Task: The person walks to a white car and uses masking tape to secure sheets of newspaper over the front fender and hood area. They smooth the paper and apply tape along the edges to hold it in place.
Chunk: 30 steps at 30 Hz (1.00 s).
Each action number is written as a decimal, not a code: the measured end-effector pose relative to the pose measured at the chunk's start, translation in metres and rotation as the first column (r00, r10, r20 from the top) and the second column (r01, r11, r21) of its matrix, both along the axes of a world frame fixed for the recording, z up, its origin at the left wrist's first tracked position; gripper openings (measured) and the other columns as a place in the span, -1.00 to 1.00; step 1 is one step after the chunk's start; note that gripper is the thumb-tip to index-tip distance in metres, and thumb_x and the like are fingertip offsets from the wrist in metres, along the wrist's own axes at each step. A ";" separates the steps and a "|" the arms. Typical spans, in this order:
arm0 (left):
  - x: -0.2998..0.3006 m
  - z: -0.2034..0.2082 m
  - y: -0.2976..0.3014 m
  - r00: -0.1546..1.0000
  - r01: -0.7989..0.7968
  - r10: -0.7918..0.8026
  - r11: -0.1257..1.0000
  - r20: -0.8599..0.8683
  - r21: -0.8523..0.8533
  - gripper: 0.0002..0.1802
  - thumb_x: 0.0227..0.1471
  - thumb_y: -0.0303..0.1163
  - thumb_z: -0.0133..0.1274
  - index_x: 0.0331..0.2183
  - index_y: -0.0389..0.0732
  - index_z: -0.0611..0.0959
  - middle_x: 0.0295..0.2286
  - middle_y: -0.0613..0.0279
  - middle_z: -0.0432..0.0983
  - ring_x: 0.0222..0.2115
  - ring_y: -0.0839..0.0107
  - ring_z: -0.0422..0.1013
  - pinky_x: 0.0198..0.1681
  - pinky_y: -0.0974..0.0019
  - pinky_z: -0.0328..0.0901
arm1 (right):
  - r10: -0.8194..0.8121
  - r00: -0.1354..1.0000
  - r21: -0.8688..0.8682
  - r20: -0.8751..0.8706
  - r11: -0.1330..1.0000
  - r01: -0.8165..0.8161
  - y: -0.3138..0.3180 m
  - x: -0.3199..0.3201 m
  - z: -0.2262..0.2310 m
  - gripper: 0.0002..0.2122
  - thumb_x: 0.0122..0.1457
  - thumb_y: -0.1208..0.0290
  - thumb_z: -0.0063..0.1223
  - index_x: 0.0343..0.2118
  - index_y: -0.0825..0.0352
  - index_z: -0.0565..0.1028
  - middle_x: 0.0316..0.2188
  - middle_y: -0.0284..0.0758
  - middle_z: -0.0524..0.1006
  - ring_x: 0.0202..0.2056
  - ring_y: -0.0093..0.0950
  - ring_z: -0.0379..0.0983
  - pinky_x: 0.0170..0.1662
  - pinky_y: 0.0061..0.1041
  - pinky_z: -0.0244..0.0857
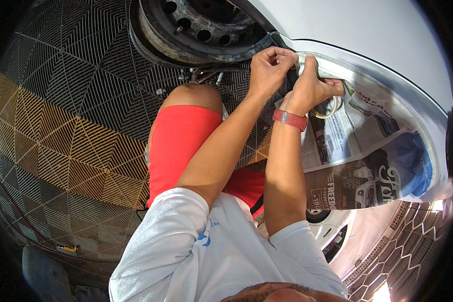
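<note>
My left hand [271, 73] is closed in a pinch, thumb and forefinger together at the upper left corner of the newspaper sheet [337, 136]. What lies between those fingertips is too small to tell. Close beside it, my right hand [314, 90] is curled with its thumb up along the newspaper's top edge. A pale ring, apparently a roll of masking tape [333, 111], hangs from its fingers, partly hidden by the hand. The newspaper covers the area beneath the curved edge of a white car body panel [377, 30].
A dark steel wheel [204, 35] lies at the upper left, with small metal parts [219, 78] near my knee. Black and yellow grid tiles [75, 146] make up the floor. A hose with a yellow fitting [69, 248] lies lower left; a honeycomb-patterned surface [405, 251] shows lower right.
</note>
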<state>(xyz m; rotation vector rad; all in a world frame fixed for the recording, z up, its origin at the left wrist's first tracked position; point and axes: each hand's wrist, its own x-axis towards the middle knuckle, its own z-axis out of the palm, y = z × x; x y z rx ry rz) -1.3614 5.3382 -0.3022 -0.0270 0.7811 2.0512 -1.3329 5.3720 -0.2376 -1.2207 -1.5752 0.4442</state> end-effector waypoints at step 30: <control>-0.003 -0.009 0.006 0.993 -0.097 0.087 0.986 -0.075 -0.137 -0.89 0.12 -0.51 0.36 -0.34 -0.38 0.79 -0.43 0.28 0.71 -0.44 0.64 0.51 -0.34 0.48 0.43 | -0.008 0.999 -0.110 -0.043 0.994 0.004 -0.011 -0.015 -0.017 -0.36 0.06 0.51 0.32 0.06 0.57 0.09 0.04 0.05 0.33 0.09 -0.19 0.41 0.21 -0.28 0.34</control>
